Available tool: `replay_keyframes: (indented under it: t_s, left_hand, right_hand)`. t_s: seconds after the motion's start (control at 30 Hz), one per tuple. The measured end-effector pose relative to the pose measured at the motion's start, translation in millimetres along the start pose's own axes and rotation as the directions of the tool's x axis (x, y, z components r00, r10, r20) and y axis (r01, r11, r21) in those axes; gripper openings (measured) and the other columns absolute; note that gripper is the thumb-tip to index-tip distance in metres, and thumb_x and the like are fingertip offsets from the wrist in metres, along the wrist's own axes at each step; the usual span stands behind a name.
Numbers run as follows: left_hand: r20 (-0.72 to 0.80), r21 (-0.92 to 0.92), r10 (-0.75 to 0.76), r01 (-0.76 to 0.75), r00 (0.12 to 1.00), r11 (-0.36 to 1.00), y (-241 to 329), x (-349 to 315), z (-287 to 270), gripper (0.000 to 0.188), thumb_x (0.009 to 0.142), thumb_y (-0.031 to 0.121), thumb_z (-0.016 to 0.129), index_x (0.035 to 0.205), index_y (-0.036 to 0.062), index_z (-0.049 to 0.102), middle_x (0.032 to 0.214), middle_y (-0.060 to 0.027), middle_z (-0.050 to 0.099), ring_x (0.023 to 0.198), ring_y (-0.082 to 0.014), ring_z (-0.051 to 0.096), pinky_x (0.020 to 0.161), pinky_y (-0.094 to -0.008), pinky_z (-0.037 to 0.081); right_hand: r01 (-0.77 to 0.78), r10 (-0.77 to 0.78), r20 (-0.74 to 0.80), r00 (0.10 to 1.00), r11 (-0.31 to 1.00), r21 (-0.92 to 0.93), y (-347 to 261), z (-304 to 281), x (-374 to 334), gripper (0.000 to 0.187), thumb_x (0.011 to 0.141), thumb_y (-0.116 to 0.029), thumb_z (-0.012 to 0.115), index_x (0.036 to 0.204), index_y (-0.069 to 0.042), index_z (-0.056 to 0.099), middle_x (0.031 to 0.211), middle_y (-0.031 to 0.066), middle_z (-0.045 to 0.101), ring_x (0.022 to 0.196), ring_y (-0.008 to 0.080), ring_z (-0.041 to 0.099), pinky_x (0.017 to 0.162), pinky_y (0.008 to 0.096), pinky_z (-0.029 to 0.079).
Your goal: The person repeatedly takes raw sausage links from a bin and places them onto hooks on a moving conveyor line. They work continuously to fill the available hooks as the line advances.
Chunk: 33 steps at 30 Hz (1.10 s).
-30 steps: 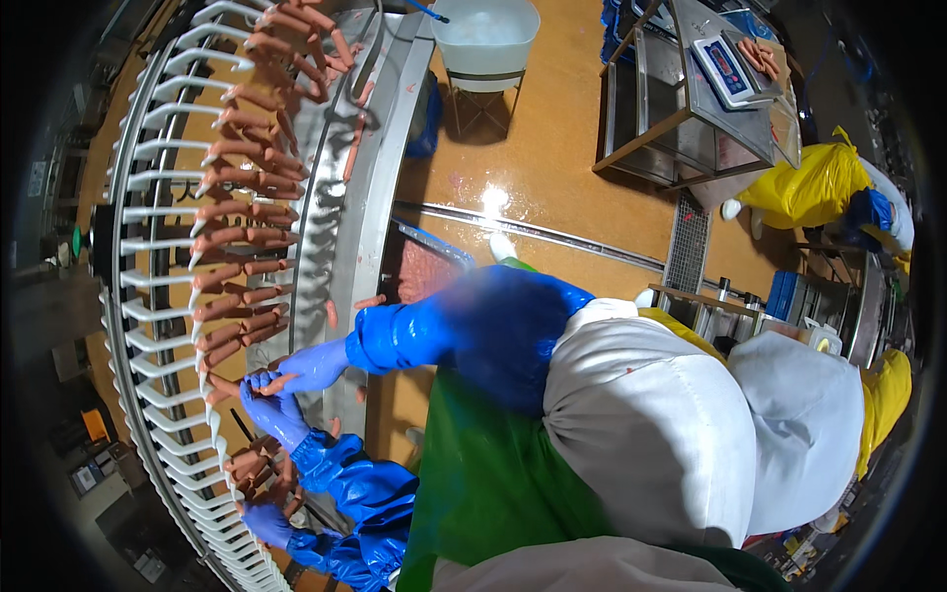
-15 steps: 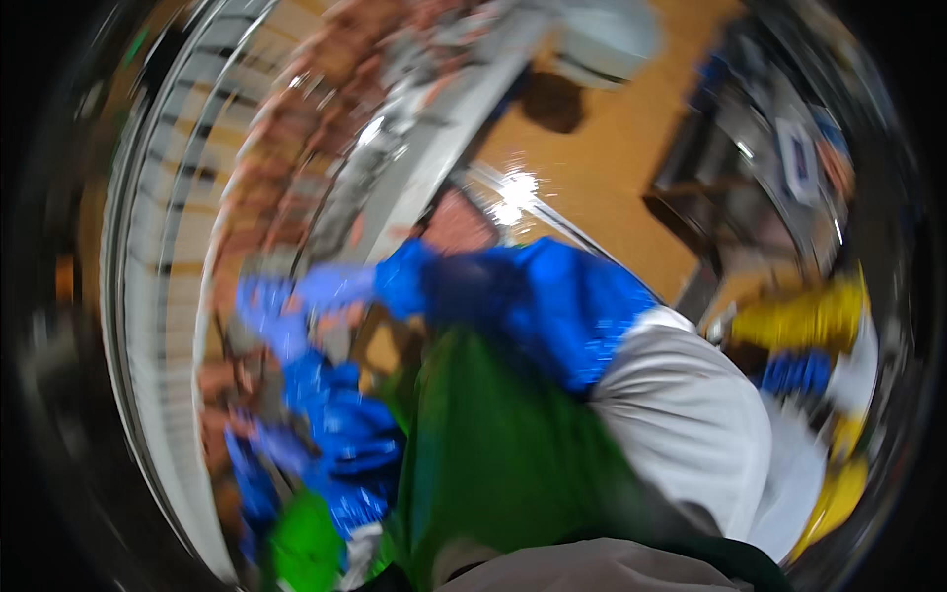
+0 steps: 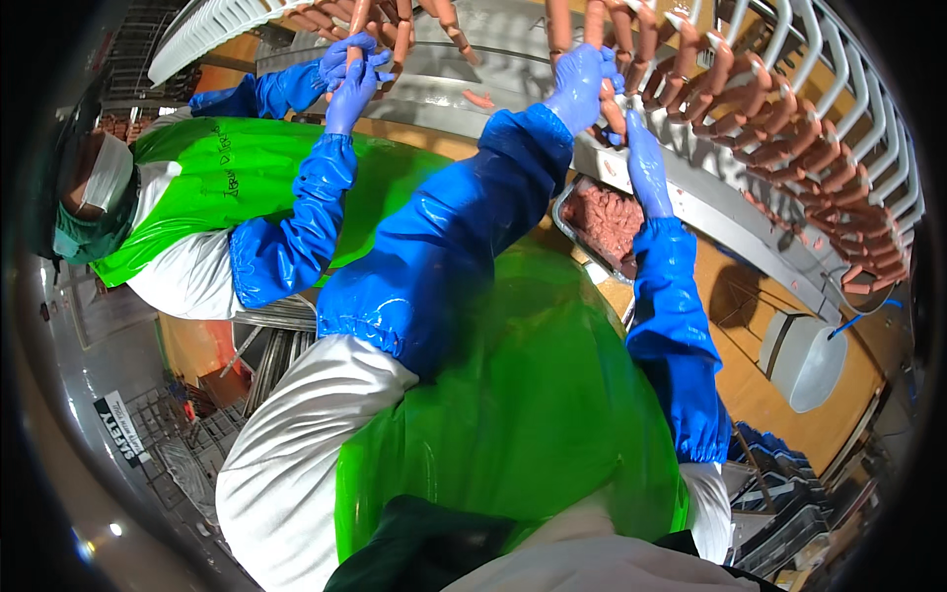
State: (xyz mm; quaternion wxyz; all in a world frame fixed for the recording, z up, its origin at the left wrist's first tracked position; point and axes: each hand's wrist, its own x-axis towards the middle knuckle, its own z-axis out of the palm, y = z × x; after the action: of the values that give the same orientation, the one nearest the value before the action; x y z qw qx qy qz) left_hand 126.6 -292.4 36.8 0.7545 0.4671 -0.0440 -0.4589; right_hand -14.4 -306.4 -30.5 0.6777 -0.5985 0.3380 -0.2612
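My left hand point(image 3: 580, 87), in a purple-blue glove, is closed around a linked sausage point(image 3: 593, 22) that hangs down from the top edge. The lower end of the link point(image 3: 614, 116) shows below the fingers. Just right of that end is my right hand point(image 3: 647, 163), its gloved fingers stretched upward beside the link; whether they touch it I cannot tell. Many strung sausages point(image 3: 730, 94) drape in loops to the right of both hands. Beneath the hands runs a metal work surface point(image 3: 710, 212) with scraps of meat on it.
A tray of ground meat point(image 3: 604, 222) sits under my forearms. White rack prongs point(image 3: 868, 109) curve along the upper right. At left, a co-worker in a green apron point(image 3: 256, 178) holds a sausage with gloved hands point(image 3: 350, 79). A grey tub point(image 3: 807, 363) stands at right.
The view has swung round and sharpened from a blur. The sausage rack has passed from the left side to the upper right, and my hands now appear at the top centre.
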Motion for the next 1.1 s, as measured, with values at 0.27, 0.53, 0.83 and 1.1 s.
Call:
replay_keyframes:
  t_s: [0.27,0.53,0.83,1.1]
  left_hand:
    - [0.28,-0.262,-0.053,0.129,0.959,0.956,-6.5,23.6,-24.4,0.002,0.082,0.008,0.045,0.083,0.0064,0.045,0.059,0.0003,0.034,0.052,-0.0134,0.035,0.052,-0.0303,0.035]
    - [0.476,0.365,-0.001,-0.197,0.88,0.91,23.8,-3.8,-72.4,0.02,0.094,0.019,0.049,0.093,0.0009,0.057,0.091,-0.0074,0.062,0.098,-0.0146,0.059,0.08,-0.0281,0.048]
    - [0.361,0.799,0.149,-0.387,0.921,0.46,12.8,108.7,-162.9,0.041,0.086,0.024,0.055,0.114,-0.0043,0.047,0.107,-0.0274,0.058,0.102,-0.0403,0.057,0.09,-0.0466,0.042]
    - [0.276,0.398,0.104,-0.212,0.956,0.893,-9.8,-28.2,-208.3,0.03,0.101,0.027,0.044,0.1,-0.0002,0.057,0.086,-0.0044,0.059,0.073,-0.0144,0.054,0.069,-0.0316,0.046]
  right_hand:
    - [-0.324,0.039,0.433,0.901,0.724,0.609,15.3,18.6,-3.4,0.053,0.1,-0.046,0.039,0.061,-0.012,0.036,0.066,0.0034,0.039,0.073,0.0216,0.045,0.085,0.0369,0.039]
    - [-0.12,0.184,-0.03,0.982,0.747,0.654,20.0,18.1,-14.0,0.037,0.099,-0.035,0.047,0.078,-0.005,0.053,0.074,0.0056,0.053,0.08,0.0188,0.053,0.085,0.0372,0.042]
    - [0.059,-0.112,-0.233,0.966,0.973,-0.222,10.3,28.0,0.0,0.027,0.087,-0.009,0.066,0.112,-0.005,0.055,0.11,0.0097,0.061,0.098,0.0169,0.059,0.092,0.0298,0.044]
    - [0.114,0.006,0.41,0.912,0.957,-0.267,-9.6,109.6,25.5,0.034,0.098,-0.026,0.047,0.122,-0.004,0.057,0.113,0.0102,0.062,0.103,0.0178,0.058,0.093,0.0293,0.043]
